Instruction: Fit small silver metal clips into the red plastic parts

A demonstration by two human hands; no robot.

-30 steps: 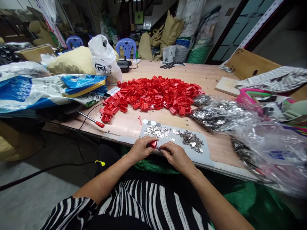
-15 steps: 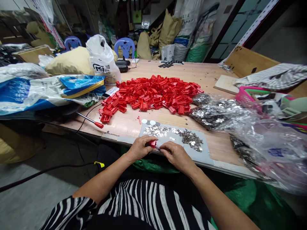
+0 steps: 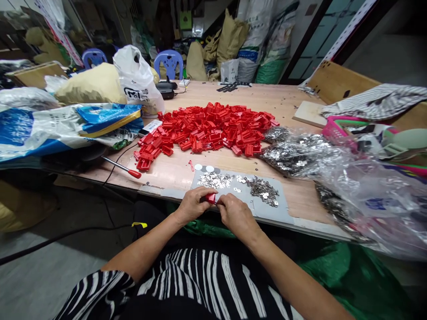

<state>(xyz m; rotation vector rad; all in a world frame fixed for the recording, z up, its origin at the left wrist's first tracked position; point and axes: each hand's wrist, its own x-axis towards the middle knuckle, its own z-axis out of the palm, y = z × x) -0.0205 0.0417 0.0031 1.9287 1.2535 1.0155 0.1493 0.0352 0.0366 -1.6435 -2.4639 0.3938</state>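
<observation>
Between thumb and fingers, my left hand [image 3: 194,206] grips a small red plastic housing [image 3: 211,198] at the table's front edge. My right hand [image 3: 236,215] is closed in a pinch against the housing's right end; what its fingertips hold is too small and covered to make out. Just beyond my hands, a grey mat [image 3: 247,195] carries a pile of shiny metal plates [image 3: 215,179] and a darker heap of small metal pieces [image 3: 263,190]. Farther back lies a large heap of similar red housings [image 3: 213,126].
A red-handled screwdriver [image 3: 128,171] lies at the left front edge. Plastic bags of metal parts [image 3: 293,153] and a pink basket [image 3: 336,129] stand at right. Sacks and a white carrier bag [image 3: 138,84] crowd the left. A cable [image 3: 66,240] crosses at lower left.
My right hand has moved slightly left, closer against the red housing, its fingers more curled. My left hand keeps its hold. The whole view has shifted slightly.
</observation>
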